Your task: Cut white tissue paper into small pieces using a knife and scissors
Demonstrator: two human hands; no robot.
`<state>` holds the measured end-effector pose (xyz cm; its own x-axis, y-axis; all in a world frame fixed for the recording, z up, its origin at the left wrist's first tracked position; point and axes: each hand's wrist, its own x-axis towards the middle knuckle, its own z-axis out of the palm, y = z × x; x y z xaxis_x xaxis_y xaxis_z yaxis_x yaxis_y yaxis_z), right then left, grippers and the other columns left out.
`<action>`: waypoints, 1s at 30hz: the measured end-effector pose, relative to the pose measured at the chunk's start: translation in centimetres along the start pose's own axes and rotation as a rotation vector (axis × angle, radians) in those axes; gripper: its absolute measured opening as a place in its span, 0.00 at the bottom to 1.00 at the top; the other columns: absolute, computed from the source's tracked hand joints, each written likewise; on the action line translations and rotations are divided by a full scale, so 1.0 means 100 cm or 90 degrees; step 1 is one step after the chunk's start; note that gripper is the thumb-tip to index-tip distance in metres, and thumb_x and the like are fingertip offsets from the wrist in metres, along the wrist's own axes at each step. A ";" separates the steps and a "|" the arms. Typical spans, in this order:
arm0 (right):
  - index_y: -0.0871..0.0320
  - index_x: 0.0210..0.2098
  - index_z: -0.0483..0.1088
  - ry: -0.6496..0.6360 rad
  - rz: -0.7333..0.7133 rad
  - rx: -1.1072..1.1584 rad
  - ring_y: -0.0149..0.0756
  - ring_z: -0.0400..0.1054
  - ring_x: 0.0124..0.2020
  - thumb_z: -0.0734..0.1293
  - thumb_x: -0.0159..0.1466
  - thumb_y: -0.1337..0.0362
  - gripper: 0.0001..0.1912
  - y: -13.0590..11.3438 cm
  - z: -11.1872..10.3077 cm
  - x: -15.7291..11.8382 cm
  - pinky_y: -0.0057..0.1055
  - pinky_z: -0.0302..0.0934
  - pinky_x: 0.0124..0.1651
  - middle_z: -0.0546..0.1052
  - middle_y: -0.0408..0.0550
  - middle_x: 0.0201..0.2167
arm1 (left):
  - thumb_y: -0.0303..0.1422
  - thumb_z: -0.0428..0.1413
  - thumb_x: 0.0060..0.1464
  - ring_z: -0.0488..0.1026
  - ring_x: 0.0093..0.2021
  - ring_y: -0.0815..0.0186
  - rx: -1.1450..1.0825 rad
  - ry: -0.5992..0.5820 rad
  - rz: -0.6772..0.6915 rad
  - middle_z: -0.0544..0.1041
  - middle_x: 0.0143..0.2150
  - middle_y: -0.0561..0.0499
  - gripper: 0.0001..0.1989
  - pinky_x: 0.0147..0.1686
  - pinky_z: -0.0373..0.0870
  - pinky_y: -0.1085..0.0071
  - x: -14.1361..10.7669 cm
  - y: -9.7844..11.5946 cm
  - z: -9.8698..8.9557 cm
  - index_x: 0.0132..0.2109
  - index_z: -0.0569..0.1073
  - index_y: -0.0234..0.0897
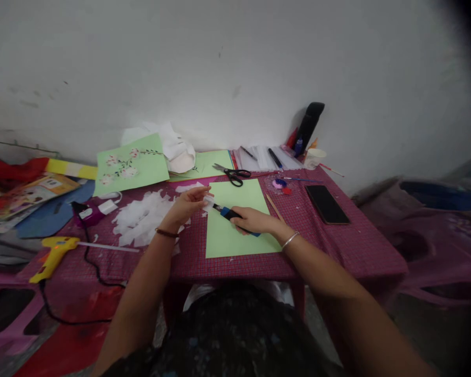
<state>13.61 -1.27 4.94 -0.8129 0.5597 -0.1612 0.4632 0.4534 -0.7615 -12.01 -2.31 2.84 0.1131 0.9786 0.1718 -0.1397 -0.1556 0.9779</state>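
My left hand (187,206) pinches a small white paper piece (209,203) above the left edge of a green sheet (235,246). Closed around a blue and black tool (228,212) is my right hand (255,220), over the middle of that sheet. The tool's narrow tip points at the white piece, close to it; whether they touch I cannot tell. A pile of white paper pieces (141,217) lies left of my left hand. Black-handled scissors (235,175) rest open at the sheet's top edge.
A yellow glue gun (57,256) with a cord lies at the left. Behind stands a green card with painted flowers (131,165). At the right are a black phone (327,204), a wooden stick (275,208), pens and a white cup (315,157). A wall closes the back.
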 end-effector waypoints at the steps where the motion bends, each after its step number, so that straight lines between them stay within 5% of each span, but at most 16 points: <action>1: 0.56 0.35 0.57 0.000 0.000 0.001 0.29 0.64 0.22 0.57 0.68 0.64 0.04 0.000 0.000 0.000 0.27 0.56 0.27 0.70 0.40 0.23 | 0.27 0.70 0.40 0.76 0.36 0.70 -0.001 -0.002 -0.002 0.81 0.42 0.48 0.26 0.36 0.72 0.73 0.000 0.000 0.000 0.50 0.78 0.37; 14: 0.56 0.35 0.57 -0.006 -0.004 0.048 0.27 0.65 0.21 0.58 0.68 0.64 0.05 0.006 -0.002 -0.001 0.26 0.59 0.25 0.70 0.40 0.25 | 0.30 0.69 0.39 0.69 0.27 0.74 0.077 0.000 -0.052 0.77 0.33 0.53 0.26 0.28 0.65 0.75 0.001 -0.006 -0.001 0.49 0.77 0.35; 18: 0.56 0.34 0.57 -0.003 0.003 0.104 0.27 0.66 0.20 0.58 0.69 0.64 0.06 0.007 -0.003 -0.002 0.25 0.61 0.24 0.69 0.40 0.25 | 0.35 0.67 0.43 0.66 0.25 0.74 0.134 -0.029 -0.104 0.75 0.27 0.54 0.13 0.28 0.62 0.75 0.000 -0.008 -0.002 0.35 0.78 0.32; 21: 0.56 0.35 0.58 -0.010 0.022 0.163 0.27 0.66 0.20 0.58 0.69 0.63 0.06 0.007 -0.003 -0.003 0.25 0.62 0.23 0.70 0.40 0.27 | 0.39 0.65 0.45 0.62 0.23 0.75 0.130 -0.042 -0.115 0.70 0.22 0.56 0.13 0.26 0.59 0.76 -0.001 -0.010 -0.002 0.27 0.75 0.32; 30: 0.56 0.36 0.58 -0.031 0.045 0.269 0.26 0.68 0.21 0.60 0.69 0.59 0.08 0.012 0.005 -0.001 0.25 0.64 0.24 0.71 0.40 0.27 | 0.41 0.63 0.44 0.64 0.25 0.72 0.112 -0.115 -0.117 0.73 0.24 0.53 0.14 0.27 0.59 0.74 -0.004 -0.007 0.005 0.29 0.76 0.32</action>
<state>14.05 -1.12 3.76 -0.8051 0.5406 -0.2439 0.3410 0.0855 -0.9362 -11.43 -2.66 2.20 0.2952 0.9554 -0.0072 0.0702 -0.0142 0.9974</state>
